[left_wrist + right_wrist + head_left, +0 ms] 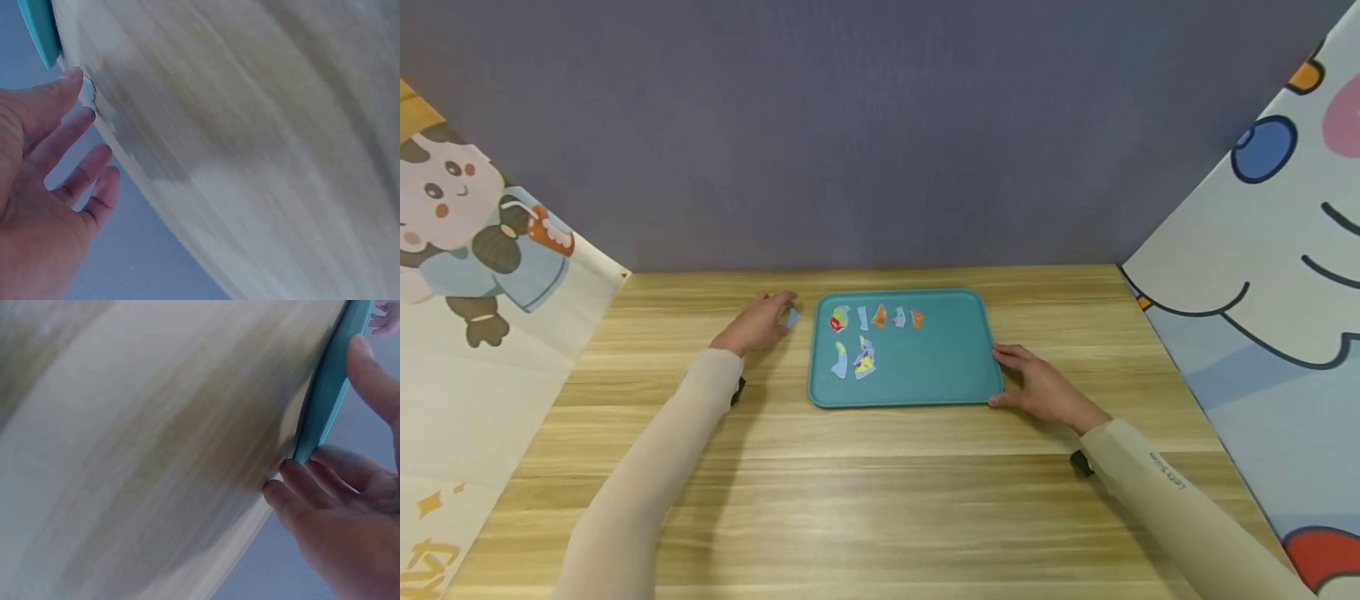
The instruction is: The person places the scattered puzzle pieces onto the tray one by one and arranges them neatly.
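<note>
A teal tray (932,367) lies flat on the wooden table. Several irregular, colourful puzzle pieces (880,316) sit on it, in an upper row and a shorter lower row towards the left. Beside the tray's left edge, my left hand (760,322) pinches a small light-blue puzzle piece (792,317) between thumb and index finger; the left wrist view shows this piece (88,91) edge-on, the other fingers loosely bent. My right hand (1037,385) holds the tray at its near right corner, thumb on the front rim and fingers along the right side (325,394).
The wooden table (880,500) reaches back to a grey-blue partition (880,150). Cartoon-printed panels stand on the left (475,350) and right (1247,250). Bare wood surrounds the tray.
</note>
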`<action>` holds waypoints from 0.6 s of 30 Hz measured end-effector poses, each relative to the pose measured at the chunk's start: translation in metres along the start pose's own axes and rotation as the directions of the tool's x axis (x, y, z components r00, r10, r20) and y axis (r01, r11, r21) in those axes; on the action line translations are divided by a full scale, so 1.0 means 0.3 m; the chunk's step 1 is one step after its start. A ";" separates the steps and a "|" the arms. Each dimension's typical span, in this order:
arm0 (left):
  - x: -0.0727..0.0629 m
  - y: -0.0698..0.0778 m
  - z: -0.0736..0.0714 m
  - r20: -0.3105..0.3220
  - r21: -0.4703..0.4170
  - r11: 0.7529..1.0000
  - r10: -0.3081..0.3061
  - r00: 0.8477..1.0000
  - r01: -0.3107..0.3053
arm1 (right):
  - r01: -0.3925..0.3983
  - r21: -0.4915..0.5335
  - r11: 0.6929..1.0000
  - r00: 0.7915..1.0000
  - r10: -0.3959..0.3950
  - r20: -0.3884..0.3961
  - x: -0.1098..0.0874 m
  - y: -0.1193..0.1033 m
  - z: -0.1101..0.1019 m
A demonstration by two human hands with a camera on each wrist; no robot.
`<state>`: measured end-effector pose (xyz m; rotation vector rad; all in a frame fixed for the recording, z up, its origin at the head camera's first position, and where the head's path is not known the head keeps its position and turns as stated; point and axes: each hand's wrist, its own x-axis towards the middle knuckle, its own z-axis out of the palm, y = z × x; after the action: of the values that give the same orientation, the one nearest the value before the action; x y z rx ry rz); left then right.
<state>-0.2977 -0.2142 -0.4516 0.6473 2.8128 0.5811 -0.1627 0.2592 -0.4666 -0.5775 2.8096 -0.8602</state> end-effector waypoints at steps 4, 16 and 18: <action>0.000 -0.003 0.001 -0.010 0.009 1.000 0.008 1.000 -0.008 | 0.008 0.007 1.000 1.000 -0.007 -0.009 -0.001 -0.002 0.001; 0.007 -0.009 0.012 -0.049 0.040 0.998 0.044 0.998 -0.042 | -0.018 0.010 1.000 1.000 0.018 0.009 -0.002 -0.005 0.001; 0.007 -0.008 0.013 -0.060 0.049 0.998 0.052 0.997 -0.049 | -0.018 0.005 1.000 1.000 0.018 0.013 -0.002 -0.004 0.002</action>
<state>-0.2993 -0.2139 -0.4563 0.7235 2.8823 0.5540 -0.1618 0.2583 -0.4664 -0.5536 2.7964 -0.8565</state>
